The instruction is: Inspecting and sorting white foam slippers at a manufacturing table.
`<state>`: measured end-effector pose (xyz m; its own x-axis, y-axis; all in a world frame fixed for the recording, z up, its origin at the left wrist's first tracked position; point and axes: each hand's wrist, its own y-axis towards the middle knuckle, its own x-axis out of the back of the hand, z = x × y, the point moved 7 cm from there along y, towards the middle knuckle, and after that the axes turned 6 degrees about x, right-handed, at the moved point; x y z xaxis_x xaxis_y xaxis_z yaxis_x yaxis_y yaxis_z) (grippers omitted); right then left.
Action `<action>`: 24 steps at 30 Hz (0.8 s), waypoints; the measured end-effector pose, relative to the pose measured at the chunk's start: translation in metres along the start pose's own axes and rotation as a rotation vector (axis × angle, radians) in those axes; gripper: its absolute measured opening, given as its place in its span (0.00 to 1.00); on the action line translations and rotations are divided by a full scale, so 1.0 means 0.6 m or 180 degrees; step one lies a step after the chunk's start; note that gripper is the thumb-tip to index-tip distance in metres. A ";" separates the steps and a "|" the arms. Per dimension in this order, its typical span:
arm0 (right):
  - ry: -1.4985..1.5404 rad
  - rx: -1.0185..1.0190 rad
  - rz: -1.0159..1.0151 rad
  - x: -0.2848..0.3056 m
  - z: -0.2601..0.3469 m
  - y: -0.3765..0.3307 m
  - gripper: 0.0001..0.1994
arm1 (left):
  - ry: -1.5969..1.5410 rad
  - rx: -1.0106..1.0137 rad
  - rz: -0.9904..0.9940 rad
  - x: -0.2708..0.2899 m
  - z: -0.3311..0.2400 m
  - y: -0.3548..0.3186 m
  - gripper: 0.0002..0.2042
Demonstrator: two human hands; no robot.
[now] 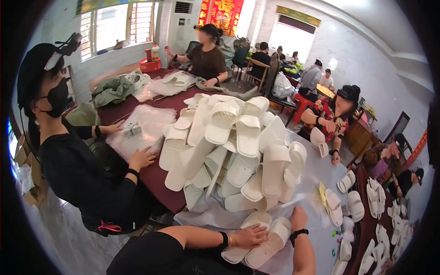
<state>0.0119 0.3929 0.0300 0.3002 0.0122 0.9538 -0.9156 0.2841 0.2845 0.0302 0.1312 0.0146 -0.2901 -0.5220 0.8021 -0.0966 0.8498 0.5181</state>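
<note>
A pair of white slide slippers lies side by side close to me, the left slipper (233,254) partly under my left hand (251,236). That hand rests across both with its fingers stretched out. Just right of the right slipper (262,256), my right hand (299,217) is curled closed; its fingers are mostly turned from view, so I cannot make out whether they hold anything. Both wrists wear black bands. Right beyond the pair rises a heap of white slippers (243,160), stacked loosely at many angles.
A person in black (73,169) at the left touches clear plastic bags (142,123) on the dark red table (167,195). Another person (206,59) sits at the far side. On the right, a person in a patterned shirt (325,112) holds a slipper (319,142); more slippers (355,206) lie nearby.
</note>
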 end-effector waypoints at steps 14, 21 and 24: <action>0.0175 0.0758 -0.0207 -0.026 0.031 0.001 0.03 | -0.0122 0.0004 -0.0486 -0.008 0.013 -0.017 0.23; 0.0760 0.0401 0.0497 -0.018 0.004 -0.017 0.11 | -0.0215 -0.0209 -0.0672 0.025 -0.007 -0.009 0.12; 0.0545 0.0714 0.0294 0.038 0.021 0.001 0.13 | -0.0068 -0.0343 -0.0788 0.026 -0.007 -0.010 0.11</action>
<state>0.0148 0.3811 0.0532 0.2362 0.1950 0.9519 -0.9717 0.0553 0.2297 0.0301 0.1176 0.0249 -0.2903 -0.7104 0.6411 -0.0654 0.6832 0.7273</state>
